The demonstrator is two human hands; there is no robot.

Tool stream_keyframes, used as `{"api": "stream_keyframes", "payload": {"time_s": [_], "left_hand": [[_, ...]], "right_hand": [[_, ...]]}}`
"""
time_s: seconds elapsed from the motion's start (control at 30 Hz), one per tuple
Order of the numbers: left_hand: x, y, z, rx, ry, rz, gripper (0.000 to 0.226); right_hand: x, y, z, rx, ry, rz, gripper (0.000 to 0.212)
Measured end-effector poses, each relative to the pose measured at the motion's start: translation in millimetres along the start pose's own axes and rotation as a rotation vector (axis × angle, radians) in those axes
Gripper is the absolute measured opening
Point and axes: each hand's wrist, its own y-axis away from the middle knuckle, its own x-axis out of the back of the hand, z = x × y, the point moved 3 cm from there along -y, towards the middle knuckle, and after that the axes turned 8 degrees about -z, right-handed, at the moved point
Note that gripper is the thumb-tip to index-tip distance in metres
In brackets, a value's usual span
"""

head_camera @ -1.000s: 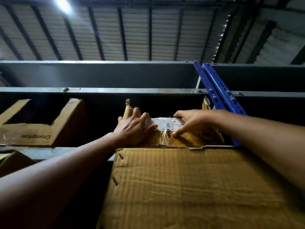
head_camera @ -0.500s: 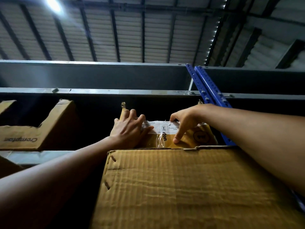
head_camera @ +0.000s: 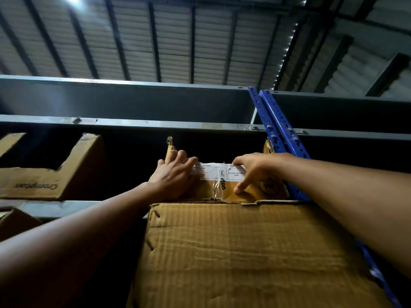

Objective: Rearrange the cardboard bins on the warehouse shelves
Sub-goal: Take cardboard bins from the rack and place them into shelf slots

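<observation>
The centre bin sits on the shelf in the middle of the frame, above and beyond both hands, its front wall facing the person and its width running left to right. Its length seems to run back into the dark bay, though the rear is hidden.

The left hand lies flat on the front wall's left end, fingers nearly straight, tips over the white label, holding nothing. The right hand has fingers hooked at the top edge and its thumb pressed lower on the face, pinching the wall. Both hands reach about equally far, 1 at each end of the label.

Directly below, a large box fills the lower centre, its upper edge touching or just under the bin's base, so a straight pull outward would likely drag across it. The blue upright stands just beside the bin's right corner, leaving little room there. Open dark space lies to the left, between this bin and the left bin, and the beam overhead limits any lift
</observation>
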Motion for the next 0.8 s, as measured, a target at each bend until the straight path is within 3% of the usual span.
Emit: {"api": "stream_keyframes", "payload": {"time_s": [0.13, 0.2, 0.37, 0.57, 0.8], "left_hand": [[10.6, 10.9, -12.6, -0.056, 0.041, -0.236, 0.074], [24.2, 17.1, -12.6, -0.066, 0.086, -0.261, 0.075], [79.0, 42.8, 10.6, -0.084, 0.209, -0.092, 0.066], [135.3, 111.2, 67.6, -0.145, 0.241, 0.092, 0.058], [143.7, 245.7, 156.8, -0.126, 0.266, 0.015, 0.065]], "right_hand": [[-2.2, 7.7, -1.9, 0.015, -0.024, 0.049, 0.095], [-0.8, 13.3, -2.8, 0.013, -0.016, 0.074, 0.089], [2.4, 49.4, 2.9, 0.055, -0.012, 0.177, 0.082], [-4.9, 143.8, -2.4, 0.256, -0.029, 0.397, 0.066], [-79.7, 277.0, -17.4, 0.364, -0.075, 0.45, 0.064]]}}
